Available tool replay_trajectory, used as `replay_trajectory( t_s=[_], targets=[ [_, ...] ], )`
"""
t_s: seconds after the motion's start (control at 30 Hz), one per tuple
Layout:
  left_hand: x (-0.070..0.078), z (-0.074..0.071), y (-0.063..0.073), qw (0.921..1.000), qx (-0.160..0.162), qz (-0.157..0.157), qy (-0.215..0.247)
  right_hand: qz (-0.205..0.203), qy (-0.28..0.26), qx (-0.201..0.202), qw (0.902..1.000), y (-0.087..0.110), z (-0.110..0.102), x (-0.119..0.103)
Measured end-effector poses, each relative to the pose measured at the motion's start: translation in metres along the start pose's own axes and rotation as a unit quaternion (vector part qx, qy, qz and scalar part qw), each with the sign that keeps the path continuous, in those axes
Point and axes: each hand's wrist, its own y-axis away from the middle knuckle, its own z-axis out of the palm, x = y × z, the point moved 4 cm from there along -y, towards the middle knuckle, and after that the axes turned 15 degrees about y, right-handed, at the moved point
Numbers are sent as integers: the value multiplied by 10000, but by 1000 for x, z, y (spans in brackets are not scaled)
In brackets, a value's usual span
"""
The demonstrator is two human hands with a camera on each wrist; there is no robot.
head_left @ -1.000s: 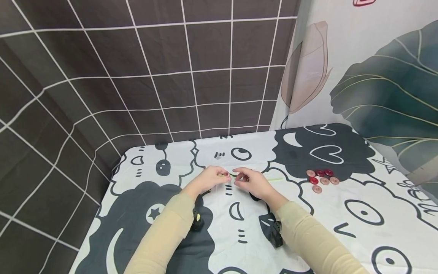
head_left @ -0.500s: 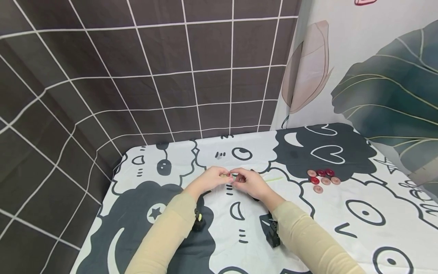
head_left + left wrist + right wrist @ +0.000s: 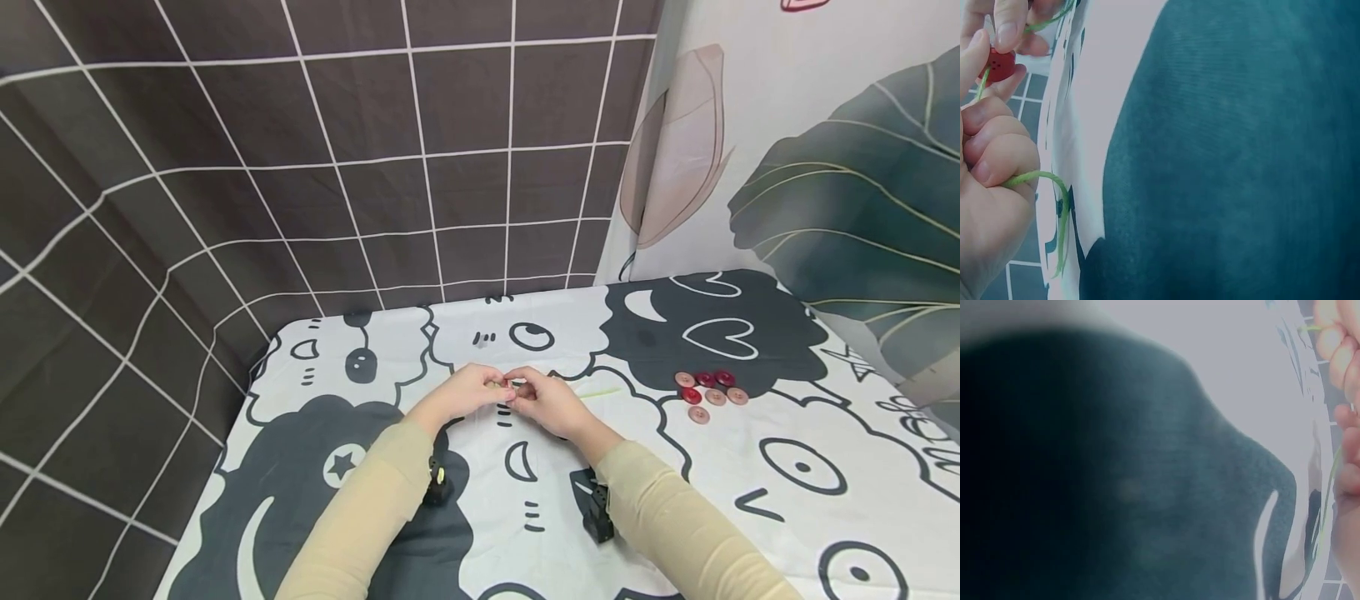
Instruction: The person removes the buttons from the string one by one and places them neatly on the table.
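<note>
In the head view, my left hand [image 3: 467, 392] and right hand [image 3: 549, 403] meet fingertip to fingertip above the patterned cloth. Between them, the left wrist view shows a small red button [image 3: 1002, 65] with several holes. My left thumb and finger pinch it, while the left hand's other fingers curl round a green string [image 3: 1064, 212]. From that fist the string runs up to a hole in the button, and its tail hangs below. Right-hand fingertips grip the button's upper edge, with more string running past them. Beyond the right hand, a string end [image 3: 600, 392] lies on the cloth.
Several buttons lie grouped on the right, among them a pink one [image 3: 699, 415] and a red one [image 3: 691, 396]. A black-and-white patterned cloth [image 3: 637, 517] covers the table. Dark gridded fabric [image 3: 360, 200] hangs behind it.
My right hand has shifted slightly left, closing the gap to the left hand at the button. The stretch of string that showed between them is now mostly covered. The left hand barely moved.
</note>
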Motion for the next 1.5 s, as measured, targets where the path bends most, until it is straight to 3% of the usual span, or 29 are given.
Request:
replay_trajectory(
  t_s=[0.77,1.03,1.5],
  targets=[
    [-5,-5,2,9991,297,-296,-72,131,82,-38,9999,3,-12,14],
    [-8,-5,3,9992,265,-277,-96,252,130,-55,9996,8,-17,23],
    [-7,-6,6,9993,273,-152,-202,127,327,155,9993,17,-25,36]
  ],
)
